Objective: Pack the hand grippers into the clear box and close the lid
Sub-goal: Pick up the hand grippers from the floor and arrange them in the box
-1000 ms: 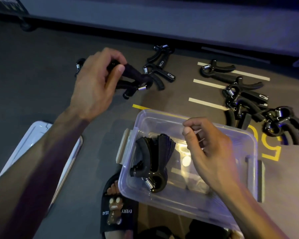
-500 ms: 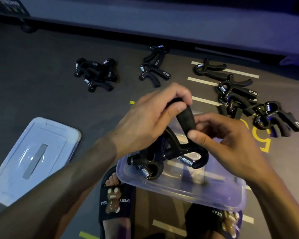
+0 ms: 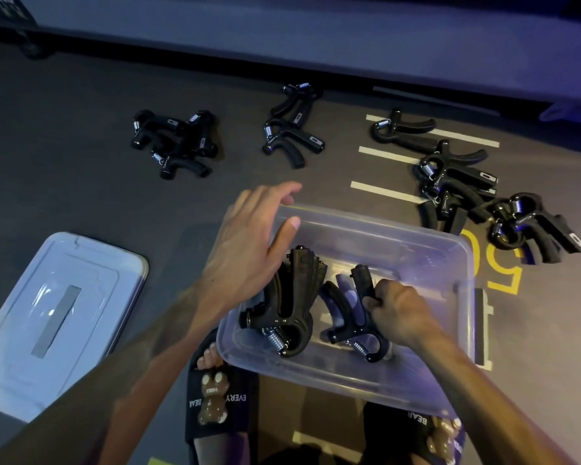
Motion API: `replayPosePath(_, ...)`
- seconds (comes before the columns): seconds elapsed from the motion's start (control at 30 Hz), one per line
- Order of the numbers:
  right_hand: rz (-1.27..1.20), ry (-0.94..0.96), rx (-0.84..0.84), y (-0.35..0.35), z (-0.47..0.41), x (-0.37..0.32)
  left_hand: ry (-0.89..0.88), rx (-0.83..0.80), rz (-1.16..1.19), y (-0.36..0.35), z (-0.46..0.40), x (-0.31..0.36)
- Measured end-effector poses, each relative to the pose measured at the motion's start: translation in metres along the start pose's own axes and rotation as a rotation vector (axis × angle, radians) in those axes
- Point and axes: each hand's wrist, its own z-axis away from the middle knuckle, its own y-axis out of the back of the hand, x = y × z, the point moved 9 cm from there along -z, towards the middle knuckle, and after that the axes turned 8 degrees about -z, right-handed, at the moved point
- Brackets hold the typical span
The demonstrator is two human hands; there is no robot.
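Loose black spring hand grippers lie in clusters on the dark floor at upper left (image 3: 173,144), upper centre (image 3: 291,125) and right (image 3: 477,189); the clear plastic lid (image 3: 47,317) lies at lower left. The clear plastic box (image 3: 416,250), lower centre, holds stacked grippers (image 3: 289,307). The left hand (image 3: 249,250) rests relaxed-fingered on its rim; the right hand (image 3: 399,310) grips another black gripper (image 3: 353,317) inside.

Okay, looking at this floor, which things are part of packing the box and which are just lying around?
Part of the job: clear box; lid; hand gripper in right hand; stack in the box; loose hand grippers; left hand.

Just there: slippers; painted floor markings.
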Motion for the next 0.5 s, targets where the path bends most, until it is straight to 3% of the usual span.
replayPosePath(0.27,-0.159,-0.104,-0.036,-0.023,-0.018,0.007,0.034,0.014,0.014,-0.008,0.004,-0.010)
replayPosePath(0.5,0.055,-0.026,-0.058,-0.028,-0.010,-0.011,0.058,0.031,0.004,-0.013,0.004,-0.016)
